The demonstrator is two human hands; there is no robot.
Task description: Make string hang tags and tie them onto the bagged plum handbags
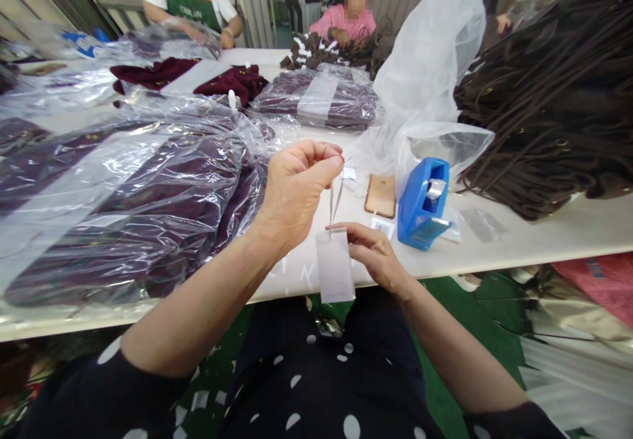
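Note:
A white hang tag [336, 267] dangles upright near the front edge of the table, on a thin string loop [336, 198]. My left hand [301, 192] is closed, pinching the top of that string between thumb and fingertips. Lower and to the right, my right hand [373, 251] grips the tag at its upper right edge, some fingers hidden behind it. Right of my hands stand a blue tape dispenser [420, 211] and a small tan card-like piece [380, 195]. A barcode label [383, 227] lies just beyond my right hand.
Dark purple garments in clear plastic bags [198, 182] cover the left side. Dark brown corded goods [558, 109] are piled at the right, beside a translucent plastic bag [430, 50]. Across the table [291, 281] are a person in a green apron [192, 4] and another in pink [368, 24].

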